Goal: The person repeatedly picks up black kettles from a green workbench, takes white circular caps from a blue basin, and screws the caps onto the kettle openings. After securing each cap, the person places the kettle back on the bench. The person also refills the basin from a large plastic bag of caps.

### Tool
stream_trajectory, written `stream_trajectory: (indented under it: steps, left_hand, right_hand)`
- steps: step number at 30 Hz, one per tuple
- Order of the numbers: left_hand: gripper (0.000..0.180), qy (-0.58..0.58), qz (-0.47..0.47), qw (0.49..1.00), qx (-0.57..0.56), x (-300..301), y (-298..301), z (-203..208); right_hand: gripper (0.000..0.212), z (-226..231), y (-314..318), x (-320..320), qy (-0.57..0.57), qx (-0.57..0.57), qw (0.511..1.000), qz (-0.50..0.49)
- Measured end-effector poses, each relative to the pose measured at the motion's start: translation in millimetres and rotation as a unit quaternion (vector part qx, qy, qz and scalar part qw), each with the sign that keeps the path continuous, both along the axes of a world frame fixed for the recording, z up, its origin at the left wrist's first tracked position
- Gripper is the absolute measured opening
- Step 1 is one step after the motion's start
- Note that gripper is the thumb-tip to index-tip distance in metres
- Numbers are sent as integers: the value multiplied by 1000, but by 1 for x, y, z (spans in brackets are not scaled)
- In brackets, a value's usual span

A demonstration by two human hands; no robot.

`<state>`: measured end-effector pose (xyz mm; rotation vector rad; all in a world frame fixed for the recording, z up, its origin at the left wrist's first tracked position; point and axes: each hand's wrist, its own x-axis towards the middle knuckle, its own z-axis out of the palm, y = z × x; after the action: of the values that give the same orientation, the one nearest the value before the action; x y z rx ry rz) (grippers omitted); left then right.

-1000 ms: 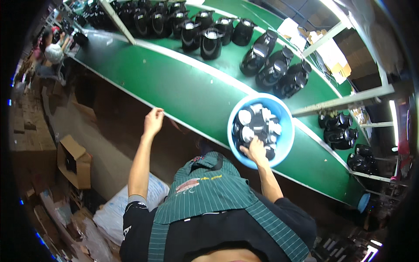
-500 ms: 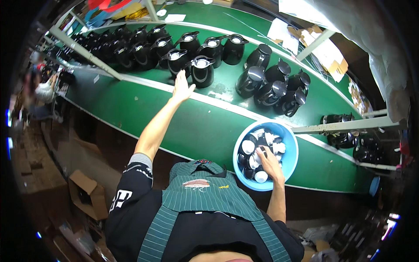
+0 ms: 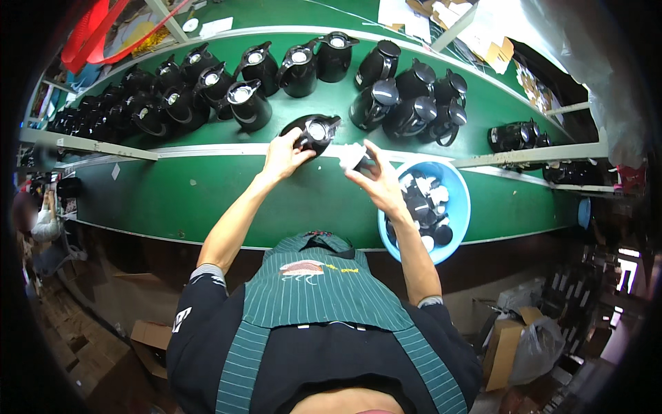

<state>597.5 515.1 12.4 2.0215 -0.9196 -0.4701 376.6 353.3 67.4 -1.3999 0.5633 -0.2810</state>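
Note:
My left hand [image 3: 281, 159] is closed round the handle of a black jug [image 3: 324, 143], which tilts toward me with its round opening bare and a silvery inside showing. Just right of that opening, my right hand [image 3: 379, 182] pinches a white-and-black lid [image 3: 352, 156] between thumb and fingers; a small gap parts lid and jug. Below the right forearm, a light blue tub [image 3: 464, 207] holds many loose lids [image 3: 426, 210] in white and black.
Lidless black jugs [image 3: 249, 107] stand in rows at the far left of the green bench [image 3: 207, 196]. Several lidded jugs [image 3: 411, 117] are grouped right of centre. Pale metal bars [image 3: 527, 156] cross the bench, and a raised strip runs along it. Cardboard boxes [image 3: 507, 348] lie on the floor.
My left hand has taken a jug from the row by its handle and brought it nearer. My right hand has come out of the tub with a lid and moved left toward the jug.

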Motion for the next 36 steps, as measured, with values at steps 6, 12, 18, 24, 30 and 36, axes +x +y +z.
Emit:
stream_trajectory:
  steps: [6,12,18,24,30,36]
  left_hand:
    - [33,-162,-105,981,35,-32,26,42]
    - [31,-189,-146,969,66,-37,39,63]
    - [32,-220,-188,951,109,-51,38,71]
    - [36,-232,-200,942,139,-67,33,66]
    - [22,-199,-150,955,159,-74,43,51]
    - [24,-231,-118,964,52,-76,46,38]
  right_hand:
    - [95,9,5,42,7,-406,908,106]
    - [95,19,11,22,-19,-592,782,194]
    - [74,22,16,12,10,-411,905,110]
    - [105,-2,-10,5,340,74,923,165]
    - [93,31,24,-13,18,-491,843,218]
    - [73,-44,0,-5,378,-50,909,166]
